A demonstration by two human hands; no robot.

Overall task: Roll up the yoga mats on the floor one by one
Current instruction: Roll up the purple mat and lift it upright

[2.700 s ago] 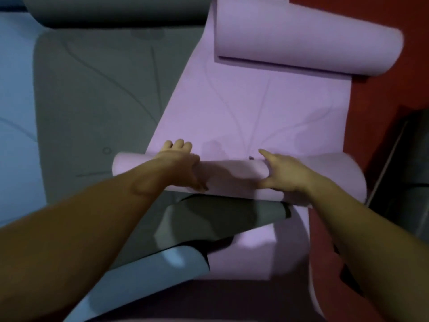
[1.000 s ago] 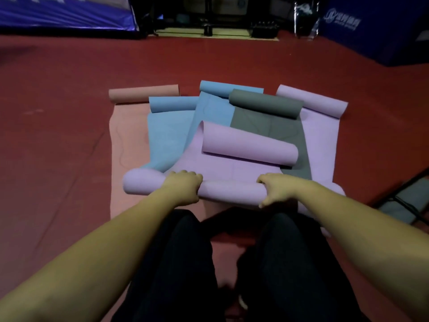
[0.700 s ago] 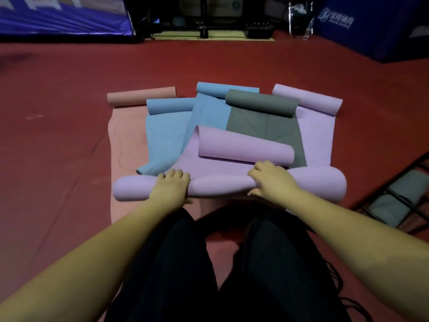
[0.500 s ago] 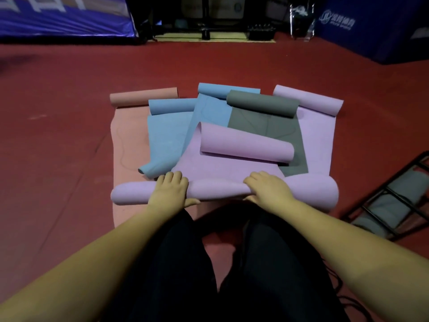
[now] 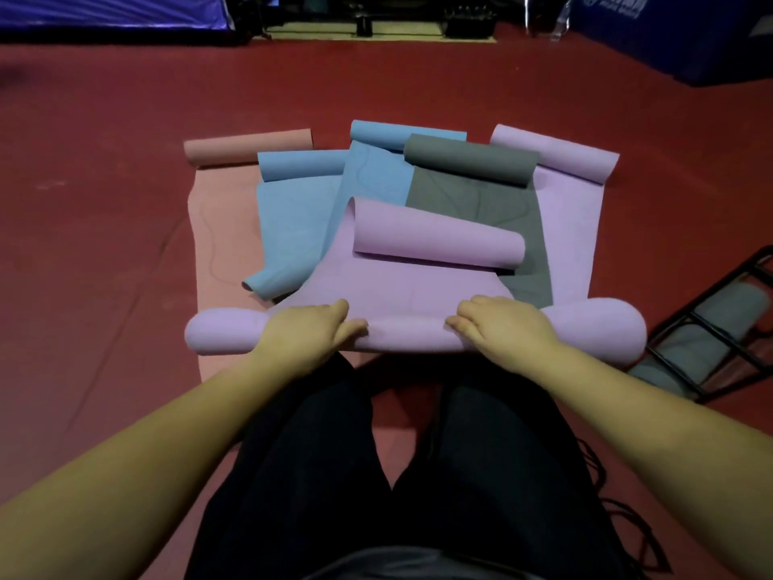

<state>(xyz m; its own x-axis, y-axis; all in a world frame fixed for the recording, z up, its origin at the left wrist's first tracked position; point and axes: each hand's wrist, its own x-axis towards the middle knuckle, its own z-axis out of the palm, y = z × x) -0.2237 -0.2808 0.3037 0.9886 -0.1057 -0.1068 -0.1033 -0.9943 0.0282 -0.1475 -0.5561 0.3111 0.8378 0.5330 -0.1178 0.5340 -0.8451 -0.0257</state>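
Observation:
A light purple yoga mat lies over the pile, its near end wound into a roll across my knees. My left hand grips the roll left of its middle, and my right hand grips it right of the middle, fingers of both curled over the top. The flat stretch of the mat runs away from me, and its far end curls up on itself. Under it lie a grey mat, two blue mats, a salmon mat and another purple mat, each with the far end curled.
All mats lie on a red floor. A black metal rack holding a grey rolled mat stands at the right, close to the roll's end. Blue padded barriers line the back. My legs in black trousers are below the roll.
My view rose from close over the mat to show the whole pile. Over the last second the roll has grown thicker and both hands have shifted on it, keeping hold.

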